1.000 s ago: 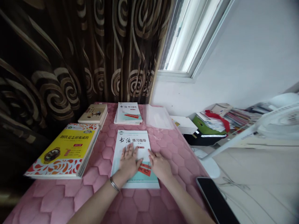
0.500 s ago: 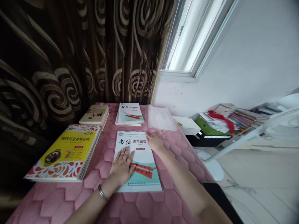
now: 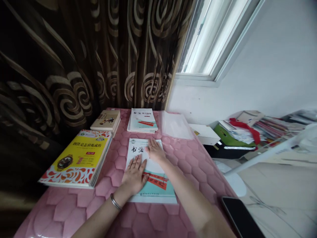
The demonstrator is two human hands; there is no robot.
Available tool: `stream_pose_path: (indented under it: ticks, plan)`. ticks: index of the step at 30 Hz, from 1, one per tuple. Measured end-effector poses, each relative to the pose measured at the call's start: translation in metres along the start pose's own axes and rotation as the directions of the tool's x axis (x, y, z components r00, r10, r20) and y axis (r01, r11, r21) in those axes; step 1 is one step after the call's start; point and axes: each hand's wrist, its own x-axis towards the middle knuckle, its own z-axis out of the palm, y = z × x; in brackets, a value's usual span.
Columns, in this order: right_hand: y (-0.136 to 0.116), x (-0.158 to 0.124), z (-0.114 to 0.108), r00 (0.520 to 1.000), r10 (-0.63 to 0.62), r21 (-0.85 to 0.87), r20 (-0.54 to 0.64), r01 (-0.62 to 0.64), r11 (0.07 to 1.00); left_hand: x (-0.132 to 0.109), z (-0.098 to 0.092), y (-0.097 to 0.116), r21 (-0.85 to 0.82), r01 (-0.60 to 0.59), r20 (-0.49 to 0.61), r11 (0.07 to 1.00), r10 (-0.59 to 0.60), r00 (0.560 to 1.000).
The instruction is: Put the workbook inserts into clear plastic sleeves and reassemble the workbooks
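Observation:
A white and teal calligraphy workbook lies flat on the pink quilted table in front of me. My left hand, with a bracelet on the wrist, rests flat on its lower left part, fingers spread. My right hand lies flat and open on the book's upper half, over the printed title.
A stack of yellow-covered books lies at the left, a beige book stack and a stack of matching workbooks at the back, clear plastic sleeves at the back right. A dark phone sits at the right edge. Curtain and window stand behind.
My right hand went from the book's lower right up to its top right corner, then slid left onto the title. My left hand stayed flat on the book.

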Motion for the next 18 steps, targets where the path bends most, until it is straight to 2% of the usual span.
stream_pose_path:
  ticks: [3,5,6,9,11,14,18]
  plan:
    - [0.014,-0.009,-0.005,0.991,0.126,-0.040,-0.034,-0.127,0.991,0.000,0.000,0.001,0.007,0.009,0.001,1.000,-0.009,1.000]
    - [0.006,-0.031,-0.003,0.989,0.139,-0.060,-0.044,-0.142,0.988,0.000,-0.001,0.001,0.011,0.013,0.010,1.000,-0.013,1.000]
    - [-0.001,-0.046,0.000,0.992,0.119,-0.065,-0.049,-0.122,0.990,0.000,-0.001,0.001,0.013,0.015,0.017,1.000,-0.015,1.000]
    - [-0.025,-0.104,0.019,0.991,-0.046,-0.020,-0.125,0.044,0.999,0.000,-0.001,0.002,0.015,0.010,0.029,1.000,-0.010,1.000]
    - [-0.029,-0.143,0.032,0.975,-0.113,0.003,-0.190,0.115,0.993,0.000,0.000,0.000,0.010,0.007,0.018,1.000,-0.007,1.000]
    - [-0.016,-0.182,0.047,0.969,-0.093,0.009,-0.228,0.098,0.995,0.001,0.004,-0.004,0.000,-0.008,-0.016,1.000,0.008,1.000]
    - [0.003,-0.195,0.051,0.972,-0.005,0.013,-0.236,0.008,1.000,0.000,0.008,-0.004,0.011,-0.008,-0.044,1.000,0.009,0.999]
